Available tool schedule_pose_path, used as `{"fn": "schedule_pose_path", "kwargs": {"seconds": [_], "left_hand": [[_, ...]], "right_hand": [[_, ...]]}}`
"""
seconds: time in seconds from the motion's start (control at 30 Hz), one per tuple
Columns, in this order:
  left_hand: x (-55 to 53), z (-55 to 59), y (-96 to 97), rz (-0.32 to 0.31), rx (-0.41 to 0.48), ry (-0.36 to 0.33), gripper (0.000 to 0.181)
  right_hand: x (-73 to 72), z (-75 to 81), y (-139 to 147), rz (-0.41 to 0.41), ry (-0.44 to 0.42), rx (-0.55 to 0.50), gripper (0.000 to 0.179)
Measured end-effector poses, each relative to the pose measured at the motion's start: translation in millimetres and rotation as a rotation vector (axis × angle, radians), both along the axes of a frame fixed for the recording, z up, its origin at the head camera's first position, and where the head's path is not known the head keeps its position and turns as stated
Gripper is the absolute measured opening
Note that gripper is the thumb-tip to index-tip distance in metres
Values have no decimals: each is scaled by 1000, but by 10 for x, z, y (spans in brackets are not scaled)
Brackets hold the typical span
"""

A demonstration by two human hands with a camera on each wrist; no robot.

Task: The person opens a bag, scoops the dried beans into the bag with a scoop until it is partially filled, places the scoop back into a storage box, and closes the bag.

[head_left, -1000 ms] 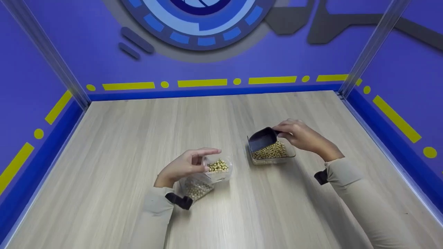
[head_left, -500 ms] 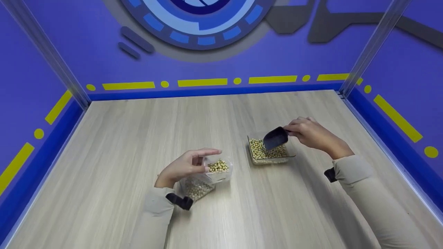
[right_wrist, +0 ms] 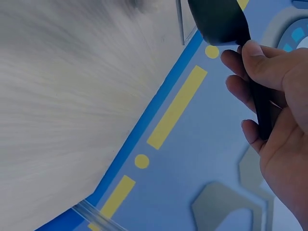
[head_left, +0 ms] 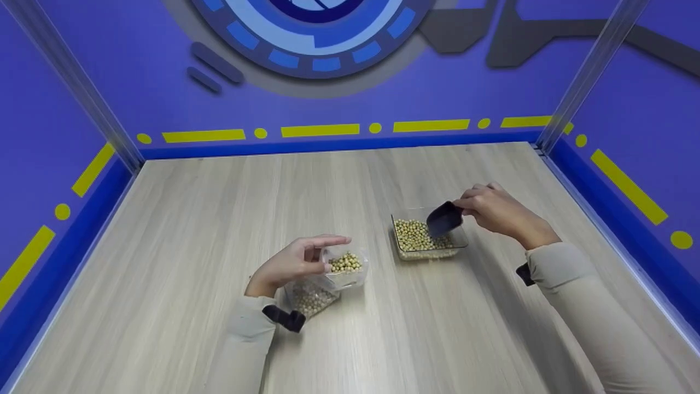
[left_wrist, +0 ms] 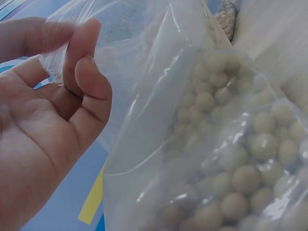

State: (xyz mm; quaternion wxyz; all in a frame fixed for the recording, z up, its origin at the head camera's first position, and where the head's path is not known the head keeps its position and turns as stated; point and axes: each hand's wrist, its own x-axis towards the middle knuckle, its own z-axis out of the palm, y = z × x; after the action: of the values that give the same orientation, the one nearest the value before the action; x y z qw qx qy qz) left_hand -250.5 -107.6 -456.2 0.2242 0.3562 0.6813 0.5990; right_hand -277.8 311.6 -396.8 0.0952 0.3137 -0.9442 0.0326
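My left hand (head_left: pixel 292 262) pinches the edge of a clear plastic bag (left_wrist: pixel 144 159), holding its mouth open. Pale round beans (left_wrist: pixel 236 192) fill the bag's lower part, and more beans (head_left: pixel 345 262) show through its opening. To the right, my right hand (head_left: pixel 495 210) grips the handle of a black scoop (head_left: pixel 444 220). In the right wrist view the thumb and fingers wrap that handle (right_wrist: pixel 261 106). The scoop is tilted down over a clear rectangular container (head_left: pixel 432 253) of the same beans, its front edge at their surface.
Both things rest on a light wood-grain table (head_left: pixel 219 208). Purple-blue panels with yellow marks (head_left: pixel 320 131) enclose it at the back and sides. A gap of bare tabletop lies between the bag and the container. A black strap (head_left: pixel 284 318) circles the left wrist.
My right hand has moved right with the scoop, from the container's left side to its right side, uncovering beans at the left. The left hand and the bag have stayed in place.
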Motion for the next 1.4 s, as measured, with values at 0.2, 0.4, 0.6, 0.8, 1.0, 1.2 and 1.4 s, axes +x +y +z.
{"fn": "schedule_pose_path", "kwargs": {"seconds": [0.2, 0.4, 0.6, 0.8, 1.0, 1.2, 1.4], "left_hand": [[-5, -4, 1, -5, -1, -1, 54], [-2, -6, 6, -5, 7, -13, 54], [4, -6, 8, 1, 3, -20, 55], [1, -14, 6, 5, -1, 1, 54], [6, -20, 2, -7, 14, 14, 54], [9, -28, -1, -3, 20, -3, 55], [3, -36, -6, -7, 26, -2, 55]], "right_hand": [[-12, -14, -13, 13, 40, 57, 25], [0, -20, -68, 2, 77, 133, 20], [24, 5, -161, -35, 99, 195, 15], [35, -12, -196, -60, 98, 213, 17], [2, -94, -170, -38, 83, 202, 15], [-42, -177, -100, -36, 59, 145, 17], [-59, -257, -37, -37, 22, 68, 23]]}}
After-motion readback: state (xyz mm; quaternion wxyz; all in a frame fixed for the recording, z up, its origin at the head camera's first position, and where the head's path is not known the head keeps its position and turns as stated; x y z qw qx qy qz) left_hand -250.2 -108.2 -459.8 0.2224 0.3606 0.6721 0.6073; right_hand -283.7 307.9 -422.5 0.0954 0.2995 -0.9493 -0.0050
